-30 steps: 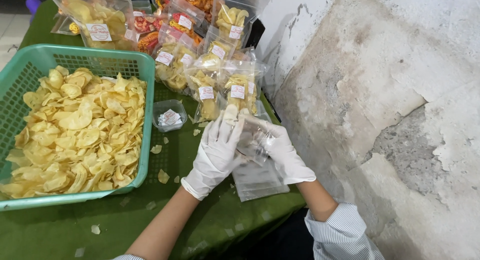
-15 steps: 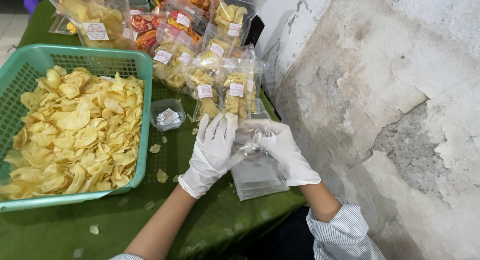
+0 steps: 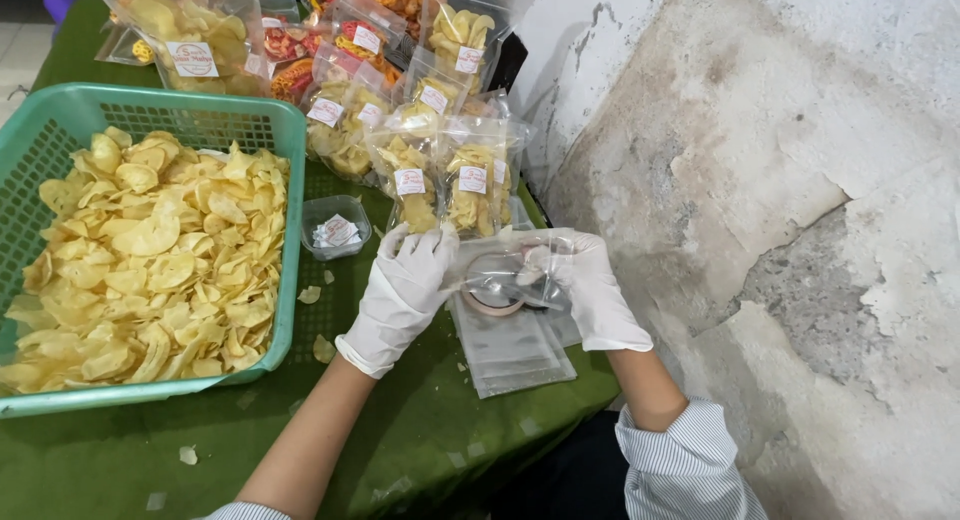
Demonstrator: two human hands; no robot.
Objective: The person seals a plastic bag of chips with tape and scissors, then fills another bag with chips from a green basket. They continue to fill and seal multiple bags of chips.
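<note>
Green-clothed table (image 3: 130, 460), both gloved hands, left hand (image 3: 400, 290) and right hand (image 3: 590, 285), closed on clear plastic pouch (image 3: 505, 270).

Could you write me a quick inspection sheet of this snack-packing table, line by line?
Surface: green cloth, crumbs scattered.
Job's things: clear bag held between both hands; flat bag stack beneath.
Clutter: teal basket heaped with chips; small tub of labels; filled packs standing behind.
Hands: left hand and right hand, white gloves, both gripping the bag.
Cables: nothing seen.
Surroundings: peeling wall on the right.
</note>
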